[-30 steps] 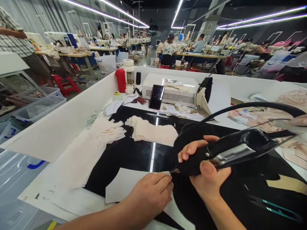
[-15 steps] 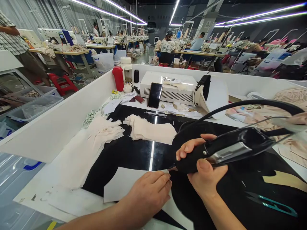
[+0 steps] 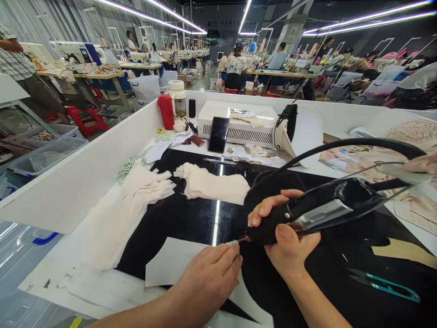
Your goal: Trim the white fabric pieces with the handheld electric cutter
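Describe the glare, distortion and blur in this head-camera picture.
Head view: a ceiling light reflects as a bright streak on the glossy black tabletop; wide-angle distortion bends the white side wall; the distant workers are soft, while the right hand looks sharp.

A single head-worn view looks forward and down, close over the glossy black worktable (image 3: 191,218), with the long factory hall stretching far behind.
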`<state>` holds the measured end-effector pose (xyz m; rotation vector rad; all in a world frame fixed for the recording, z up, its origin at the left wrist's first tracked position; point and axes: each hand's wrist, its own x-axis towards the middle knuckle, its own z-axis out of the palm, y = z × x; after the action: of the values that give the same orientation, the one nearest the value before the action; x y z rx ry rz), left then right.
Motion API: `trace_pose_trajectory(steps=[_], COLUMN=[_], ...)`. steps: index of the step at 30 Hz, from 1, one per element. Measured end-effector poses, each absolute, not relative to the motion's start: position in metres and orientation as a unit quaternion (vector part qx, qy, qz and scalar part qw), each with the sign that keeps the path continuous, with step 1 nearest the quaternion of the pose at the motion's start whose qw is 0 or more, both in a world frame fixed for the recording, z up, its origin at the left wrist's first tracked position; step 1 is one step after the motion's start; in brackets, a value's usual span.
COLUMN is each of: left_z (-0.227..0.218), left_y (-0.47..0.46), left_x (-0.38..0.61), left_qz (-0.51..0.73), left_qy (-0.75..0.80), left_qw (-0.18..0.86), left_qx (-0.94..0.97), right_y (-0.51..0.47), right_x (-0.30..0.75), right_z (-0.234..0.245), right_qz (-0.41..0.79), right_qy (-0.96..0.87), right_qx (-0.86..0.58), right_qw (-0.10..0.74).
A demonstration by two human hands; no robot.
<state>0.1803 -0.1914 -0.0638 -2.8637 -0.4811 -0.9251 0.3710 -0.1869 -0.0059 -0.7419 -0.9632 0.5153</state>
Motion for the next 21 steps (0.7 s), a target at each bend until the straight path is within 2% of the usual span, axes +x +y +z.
trace_pose_trajectory(steps=[21], left_z=[-0.0723], left_y=[-0.1910], left_x=[0.1751], left_qz=[-0.261], left_qy=[-0.156], left_qw=[0.046], left_qx=[-0.951], right_y=[-0.1869], right_x=[0.3698], right_z=[-0.0001], right_qz=[0.230], right_qy=[-0.426], right_qx=[-0.347], right_qw=[0.803])
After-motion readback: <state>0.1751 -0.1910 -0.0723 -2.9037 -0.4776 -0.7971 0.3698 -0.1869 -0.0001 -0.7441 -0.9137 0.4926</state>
